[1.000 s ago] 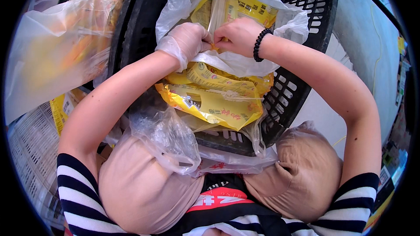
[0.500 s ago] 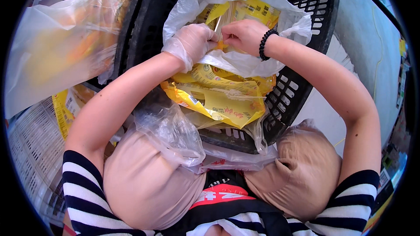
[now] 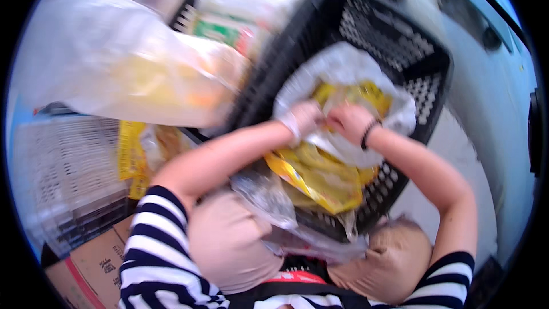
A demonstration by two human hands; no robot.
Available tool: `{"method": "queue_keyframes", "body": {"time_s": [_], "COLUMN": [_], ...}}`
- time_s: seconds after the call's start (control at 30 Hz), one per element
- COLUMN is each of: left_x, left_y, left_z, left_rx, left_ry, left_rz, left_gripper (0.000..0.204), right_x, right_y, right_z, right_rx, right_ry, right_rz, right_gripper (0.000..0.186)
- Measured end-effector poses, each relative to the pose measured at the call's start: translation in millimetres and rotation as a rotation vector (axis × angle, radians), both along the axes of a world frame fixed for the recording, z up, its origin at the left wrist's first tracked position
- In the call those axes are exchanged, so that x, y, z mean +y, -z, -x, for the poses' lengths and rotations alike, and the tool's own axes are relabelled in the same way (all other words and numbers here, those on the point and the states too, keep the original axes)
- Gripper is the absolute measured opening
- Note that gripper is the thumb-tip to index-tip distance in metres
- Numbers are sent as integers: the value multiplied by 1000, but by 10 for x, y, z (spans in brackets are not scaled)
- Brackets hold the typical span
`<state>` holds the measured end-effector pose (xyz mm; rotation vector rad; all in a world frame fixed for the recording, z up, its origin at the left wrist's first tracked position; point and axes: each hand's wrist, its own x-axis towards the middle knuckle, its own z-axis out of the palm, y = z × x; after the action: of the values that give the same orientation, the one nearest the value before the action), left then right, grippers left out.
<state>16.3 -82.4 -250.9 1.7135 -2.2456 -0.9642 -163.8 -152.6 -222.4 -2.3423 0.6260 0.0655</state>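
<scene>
Over an open white plastic bag (image 3: 401, 103), my left hand (image 3: 306, 118) and my right hand (image 3: 347, 121) are closed and almost meet. A thin clear glove covers the left; the right is bare, with a black beaded bracelet (image 3: 369, 133) at the wrist. What the fingers hold is hidden and blurred. Yellow printed packets (image 3: 376, 96) fill the bag behind my hands. A larger yellow plastic packaging bag (image 3: 329, 186) lies crumpled in front of the white bag. All this sits in a black perforated crate (image 3: 430, 74) between my knees.
On the left, a large translucent bag (image 3: 131, 68) with yellow and orange contents bulges beside the crate. Behind it lies a white and green pack (image 3: 229, 28). Lower left are a light woven-pattern crate (image 3: 74, 160), a yellow packet (image 3: 131, 151) and a cardboard box (image 3: 94, 269).
My view has turned and shifted, so hands, bag and crate appear lower and farther right, with blur. My hands stay closed together over the white bag.
</scene>
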Motion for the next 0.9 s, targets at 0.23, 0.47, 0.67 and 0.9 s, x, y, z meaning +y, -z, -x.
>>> {"method": "queue_keyframes", "body": {"time_s": [0.23, 0.47, 0.67, 0.9], "left_x": [51, -49, 63, 303], "left_y": [-292, -498, -416, 239], "left_z": [62, 233, 212, 41], "left_rx": [116, -36, 29, -23], "left_ry": [-79, 26, -66, 116], "left_rz": [50, 54, -26, -67], "left_gripper": [14, 18, 14, 15], "right_x": [58, -28, -64, -130], "right_y": [-162, 130, -111, 609], "right_z": [-18, -7, -24, 272], "right_rx": [-47, -67, -43, 254], "right_ry": [158, 448, 438, 66], "right_rz": [-51, -67, -134, -212], "right_gripper": [20, 13, 16, 16]}}
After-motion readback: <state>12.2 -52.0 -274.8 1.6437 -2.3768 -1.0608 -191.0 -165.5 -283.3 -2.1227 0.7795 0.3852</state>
